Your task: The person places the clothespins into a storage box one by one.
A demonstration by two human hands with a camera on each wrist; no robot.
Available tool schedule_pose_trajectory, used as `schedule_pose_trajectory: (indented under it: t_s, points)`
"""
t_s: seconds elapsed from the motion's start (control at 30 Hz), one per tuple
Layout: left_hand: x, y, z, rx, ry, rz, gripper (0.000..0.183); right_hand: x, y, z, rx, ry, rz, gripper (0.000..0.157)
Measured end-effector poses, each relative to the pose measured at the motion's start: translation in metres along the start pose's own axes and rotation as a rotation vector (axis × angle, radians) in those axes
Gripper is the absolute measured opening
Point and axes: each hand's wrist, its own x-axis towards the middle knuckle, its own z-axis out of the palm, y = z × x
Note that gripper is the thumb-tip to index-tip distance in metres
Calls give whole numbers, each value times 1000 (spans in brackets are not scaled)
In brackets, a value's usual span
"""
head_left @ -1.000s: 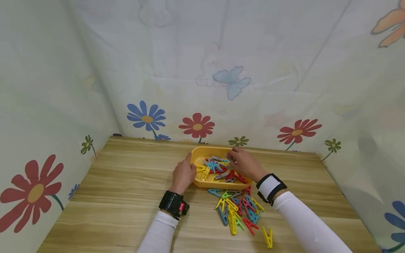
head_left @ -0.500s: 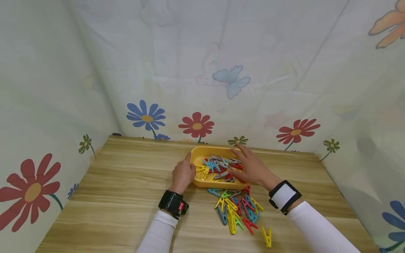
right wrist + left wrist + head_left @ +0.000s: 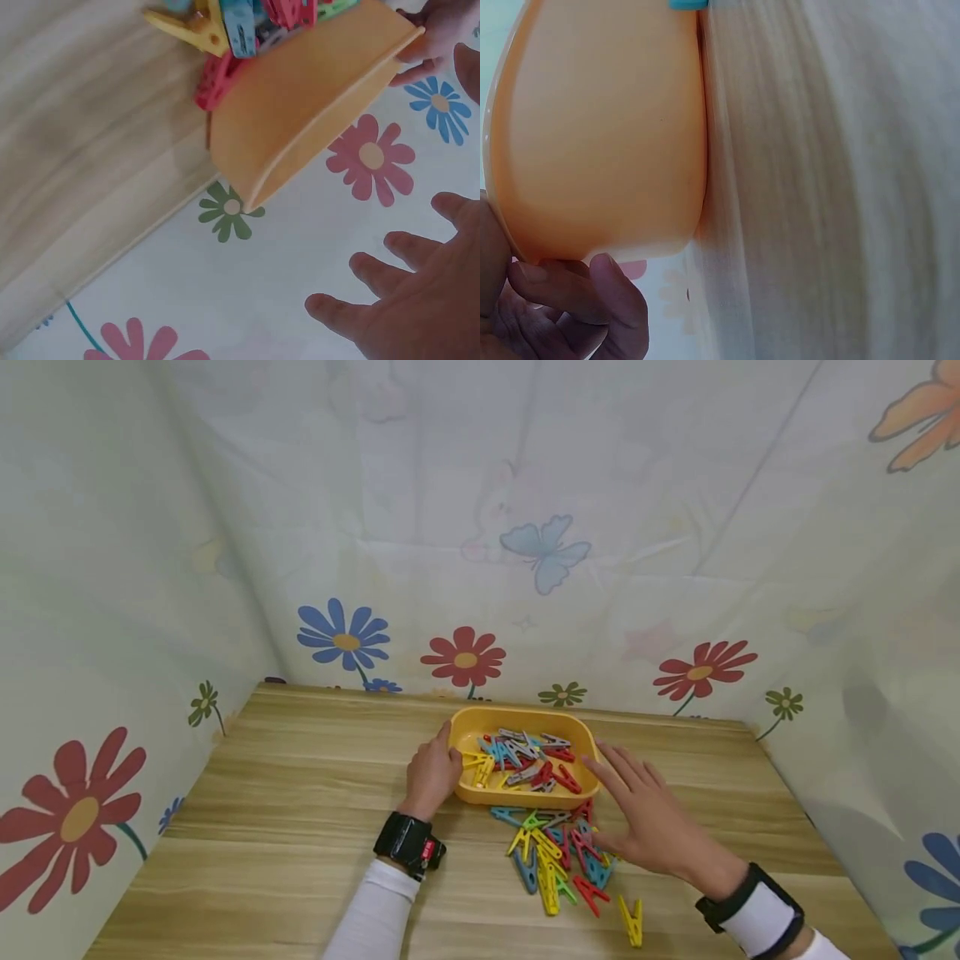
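In the head view, the yellow plastic tray stood near the back edge of the table, with mixed clothespins inside and a tangled heap of loose clothespins along its near side. The left hand gripped the tray's left end; the right hand, fingers spread and holding nothing, hung beside its right end. Fingers so wide, if they swept low over the heap, could have scattered pins toward the table's right edge. A lone yellow clothespin, farthest from the back edge, seemed the easiest to overlook.

In the left wrist view, the left hand held the tray by one end only, its base down on the table. A hard pull or downward push there could have skidded or tipped it.

In the right wrist view, a red clothespin lay close against the tray's outer wall, and might have jammed under the base had the tray slid that way. Neighbouring pins overlapped, so lifting one risked dragging others along.
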Motion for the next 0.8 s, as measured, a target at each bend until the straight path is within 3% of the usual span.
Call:
schedule_pose_trajectory:
  t_s: [0.3, 0.53, 0.8]
  points:
    - [-1, 0, -1, -14, -2, 2, 52, -56, -7, 15, 3, -116, 104, 96]
    - [-2, 0, 0, -19, -5, -1, 52, -86, -14, 28, 54, -267, 261, 93]
    - [-3, 2, -2, -28, -7, -9, 52, -102, -8, 48, 141, -358, 193, 77]
